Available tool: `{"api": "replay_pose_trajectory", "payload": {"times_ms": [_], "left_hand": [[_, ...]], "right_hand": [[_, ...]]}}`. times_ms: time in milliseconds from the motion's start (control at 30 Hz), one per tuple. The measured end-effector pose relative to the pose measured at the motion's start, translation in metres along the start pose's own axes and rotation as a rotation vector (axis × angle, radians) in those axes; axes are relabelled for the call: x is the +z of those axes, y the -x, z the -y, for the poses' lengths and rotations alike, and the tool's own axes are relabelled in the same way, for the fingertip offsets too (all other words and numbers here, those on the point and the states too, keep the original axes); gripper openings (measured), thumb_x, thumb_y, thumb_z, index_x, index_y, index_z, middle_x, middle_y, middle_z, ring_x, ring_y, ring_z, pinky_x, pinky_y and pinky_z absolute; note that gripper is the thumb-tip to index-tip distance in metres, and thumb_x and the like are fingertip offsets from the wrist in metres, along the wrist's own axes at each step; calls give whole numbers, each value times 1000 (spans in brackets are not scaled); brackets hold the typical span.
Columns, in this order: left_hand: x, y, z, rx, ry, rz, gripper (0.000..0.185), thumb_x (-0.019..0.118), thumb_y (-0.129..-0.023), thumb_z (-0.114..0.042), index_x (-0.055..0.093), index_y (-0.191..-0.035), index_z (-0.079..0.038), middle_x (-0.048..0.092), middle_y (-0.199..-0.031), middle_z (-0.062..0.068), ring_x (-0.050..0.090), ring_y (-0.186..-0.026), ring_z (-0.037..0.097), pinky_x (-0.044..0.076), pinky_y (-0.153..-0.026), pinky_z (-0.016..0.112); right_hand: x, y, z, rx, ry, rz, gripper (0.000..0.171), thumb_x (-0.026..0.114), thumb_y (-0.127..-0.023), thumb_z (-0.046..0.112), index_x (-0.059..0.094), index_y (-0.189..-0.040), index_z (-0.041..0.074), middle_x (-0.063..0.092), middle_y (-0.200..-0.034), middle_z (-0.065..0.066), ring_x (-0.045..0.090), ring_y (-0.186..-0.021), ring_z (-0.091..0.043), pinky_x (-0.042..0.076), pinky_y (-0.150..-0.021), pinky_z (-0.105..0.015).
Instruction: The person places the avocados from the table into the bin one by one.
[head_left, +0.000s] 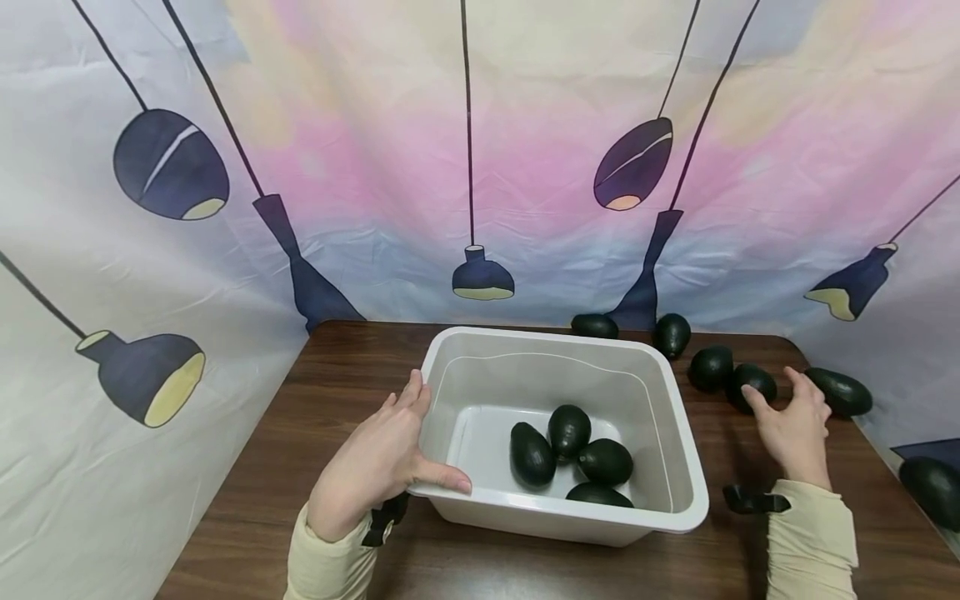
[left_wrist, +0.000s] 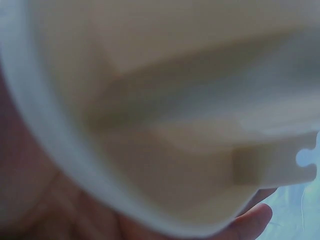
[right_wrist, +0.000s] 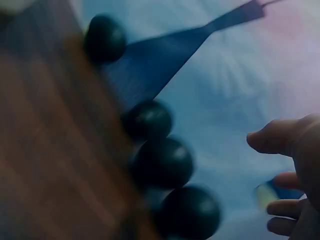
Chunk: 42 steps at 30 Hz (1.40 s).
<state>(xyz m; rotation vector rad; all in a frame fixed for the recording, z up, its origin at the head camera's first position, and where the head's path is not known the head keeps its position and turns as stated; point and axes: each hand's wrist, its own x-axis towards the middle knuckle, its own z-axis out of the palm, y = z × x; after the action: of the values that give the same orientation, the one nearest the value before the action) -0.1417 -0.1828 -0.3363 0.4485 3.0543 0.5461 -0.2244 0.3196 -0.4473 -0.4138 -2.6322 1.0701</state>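
Note:
My left hand (head_left: 382, 467) lies spread against the left end of a pale grey plastic bin (head_left: 555, 335), fingers straight along the outer side and thumb stretched over the near rim. Several dark green avocados (head_left: 532, 455) lie on the bin's floor, toward its right. In the left wrist view the bin's wall (left_wrist: 190, 100) hides most of that hand. Right of the bin my right hand (head_left: 795, 425) hovers with thumb and fingers apart, holding nothing. Its thumb overlaps one avocado (head_left: 752, 382) in the head view; the right wrist view shows a gap between the hand and the avocados (right_wrist: 165, 162).
Another long avocado (head_left: 838, 392) lies beside my right fingers. More stand along the table's back edge, one (head_left: 595, 326) behind the bin. One avocado (head_left: 932, 490) shows at the far right. A printed cloth (head_left: 390, 167) hangs behind the brown table (head_left: 255, 500).

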Motion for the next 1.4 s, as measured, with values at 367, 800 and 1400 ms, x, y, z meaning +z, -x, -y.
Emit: {"api": "replay_pose_trajectory", "payload": {"times_ms": [367, 800, 1400], "left_hand": [[2, 2, 0, 8, -3, -2, 131, 78, -51, -74, 38, -142, 12, 28, -149, 33, 46, -119, 57, 47, -93, 57], [1, 2, -1, 6, -1, 8, 132, 78, -52, -73, 36, -143, 12, 26, -150, 33, 45, -120, 57, 45, -96, 56], [0, 1, -1, 5, -3, 7, 132, 77, -52, -74, 36, -143, 12, 26, -150, 33, 46, -120, 57, 46, -95, 56]], "right_hand": [[20, -5, -36, -24, 48, 94, 79, 49, -100, 37, 7, -153, -3, 2, -155, -34, 6, -135, -61, 8, -98, -80], [24, -3, -28, -93, 57, 36, 77, 56, -98, 33, 16, -153, -1, 9, -153, -35, 6, -134, -59, 10, -95, -78], [25, -5, -24, 94, 62, 2, 73, 59, -95, 33, 26, -151, -1, 19, -139, -44, 18, -129, -60, 18, -95, -72]]}}
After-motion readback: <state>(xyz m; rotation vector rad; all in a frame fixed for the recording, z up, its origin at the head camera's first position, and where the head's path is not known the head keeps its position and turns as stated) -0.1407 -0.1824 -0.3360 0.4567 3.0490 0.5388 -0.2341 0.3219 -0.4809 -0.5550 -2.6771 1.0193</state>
